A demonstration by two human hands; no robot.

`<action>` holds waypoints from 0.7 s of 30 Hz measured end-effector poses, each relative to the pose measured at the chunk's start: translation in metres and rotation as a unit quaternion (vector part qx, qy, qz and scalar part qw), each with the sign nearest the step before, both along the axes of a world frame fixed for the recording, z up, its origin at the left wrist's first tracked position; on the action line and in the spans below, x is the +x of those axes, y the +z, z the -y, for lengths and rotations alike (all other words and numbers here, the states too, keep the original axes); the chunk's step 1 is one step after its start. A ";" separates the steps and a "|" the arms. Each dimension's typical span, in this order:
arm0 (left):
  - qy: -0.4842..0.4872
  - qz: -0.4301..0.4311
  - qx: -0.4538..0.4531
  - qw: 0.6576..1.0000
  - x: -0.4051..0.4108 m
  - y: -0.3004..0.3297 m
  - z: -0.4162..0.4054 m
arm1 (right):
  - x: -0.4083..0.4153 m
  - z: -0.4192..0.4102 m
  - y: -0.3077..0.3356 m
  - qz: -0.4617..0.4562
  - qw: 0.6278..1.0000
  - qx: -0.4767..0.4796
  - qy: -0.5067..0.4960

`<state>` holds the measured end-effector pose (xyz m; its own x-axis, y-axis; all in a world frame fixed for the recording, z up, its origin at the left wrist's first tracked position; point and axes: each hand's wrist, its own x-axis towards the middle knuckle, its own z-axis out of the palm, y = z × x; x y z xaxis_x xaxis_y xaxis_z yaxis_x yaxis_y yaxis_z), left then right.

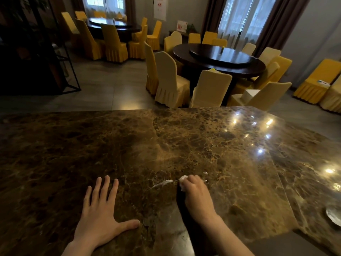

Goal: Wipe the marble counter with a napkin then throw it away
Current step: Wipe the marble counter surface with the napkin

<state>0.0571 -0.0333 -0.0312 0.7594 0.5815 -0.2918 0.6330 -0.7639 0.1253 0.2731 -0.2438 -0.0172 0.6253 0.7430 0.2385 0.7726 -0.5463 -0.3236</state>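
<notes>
Brown marble, veined in gold and glossy with ceiling-light reflections, makes up the counter (184, 145) that fills the lower half of the view. Toward the counter's near left, the left hand (100, 217) lies flat on the stone, palm down, fingers spread and thumb stretched out to the side, holding nothing. To its right, still near the counter's front edge, the right hand (196, 196) is curled closed around a white napkin (183, 181), pressing it against the marble; only crumpled bits of the napkin show past the knuckles. A pale streak runs across the stone just left of the napkin, possibly moisture, though the glare makes it hard to tell. At the counter's near right edge sits a round silvery object (334, 216), partly cut off by the frame. Beyond the counter's far edge stands a dark round dining table (219, 59) ringed by chairs in yellow covers (169, 80).
</notes>
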 end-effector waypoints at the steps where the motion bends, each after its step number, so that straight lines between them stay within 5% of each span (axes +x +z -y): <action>1: 0.000 0.002 -0.002 1.000 0.000 0.000 0.000 | -0.012 -0.002 -0.003 0.001 1.000 0.008 0.028; 5: 0.002 0.013 -0.003 1.000 -0.001 -0.001 -0.001 | -0.018 0.011 -0.010 0.046 0.996 0.031 0.073; 10: 0.004 0.015 -0.006 1.000 0.000 -0.002 -0.001 | 0.034 0.031 0.002 0.063 0.992 0.011 -0.112; 14: 0.005 0.021 -0.006 1.000 0.000 -0.004 -0.001 | 0.014 0.018 0.004 0.069 0.995 -0.013 -0.069; 18: 0.005 0.012 -0.001 1.000 0.000 -0.004 -0.002 | 0.010 0.025 0.007 -0.027 0.999 0.029 -0.013; 21: 0.009 0.017 -0.003 1.000 0.001 -0.005 -0.002 | 0.037 0.038 0.015 -0.156 0.971 0.110 -0.143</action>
